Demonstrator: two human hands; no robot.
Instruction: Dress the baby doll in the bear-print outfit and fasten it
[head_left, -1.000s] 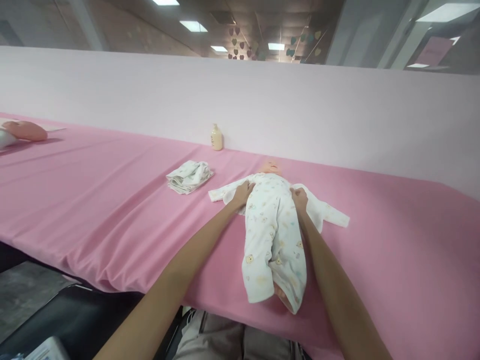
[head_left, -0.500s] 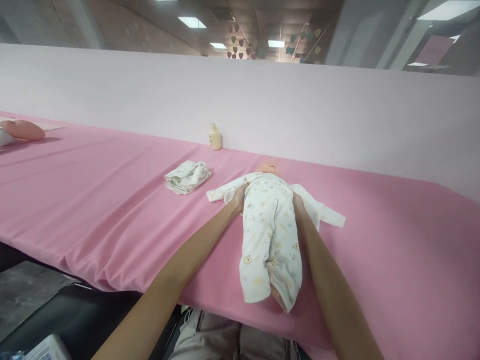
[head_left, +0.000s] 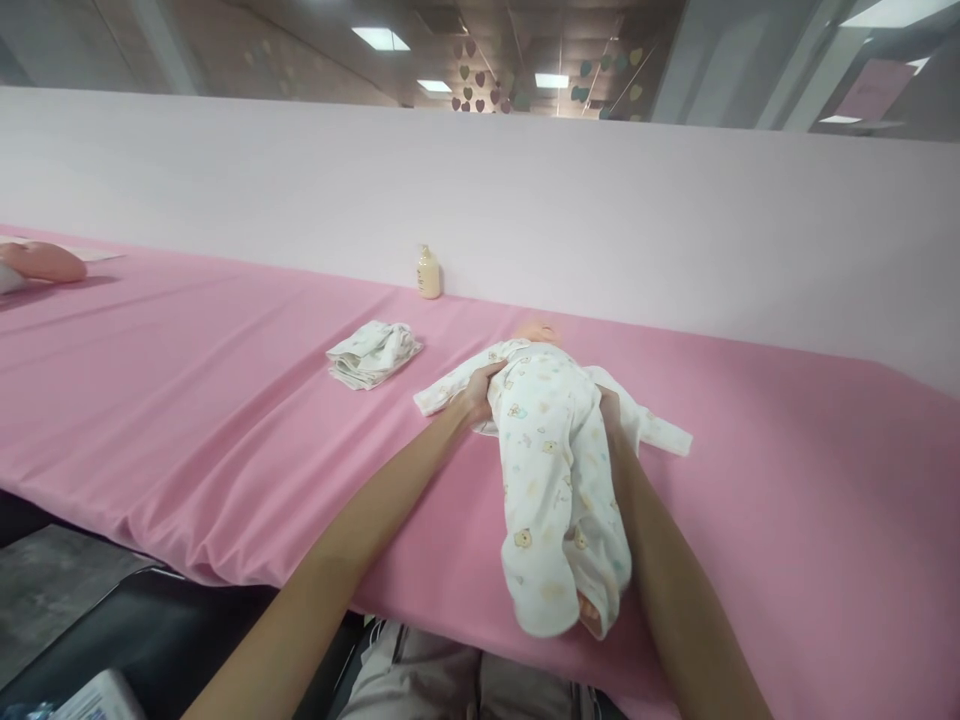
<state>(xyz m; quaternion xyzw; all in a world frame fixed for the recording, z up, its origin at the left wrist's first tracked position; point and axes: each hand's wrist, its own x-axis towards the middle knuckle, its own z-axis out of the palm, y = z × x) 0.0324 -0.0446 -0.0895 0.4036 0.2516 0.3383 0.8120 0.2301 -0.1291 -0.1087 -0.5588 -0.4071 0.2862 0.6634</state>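
A baby doll in a white printed sleepsuit lies on its back on the pink tablecloth, head away from me. My left hand is closed on the doll's left side under the arm. My right hand grips the other side, partly hidden by the suit. The doll's trunk is raised a little off the cloth and its legs hang toward the table's near edge.
A folded white cloth lies left of the doll. A small cream bottle stands by the pale partition wall. Another pink doll lies at the far left. My lap shows below the table edge.
Both hands have slid from the doll's shoulders round its sides. The doll's body has lifted and shifted toward me and slightly right, with the legs now nearer the table edge.
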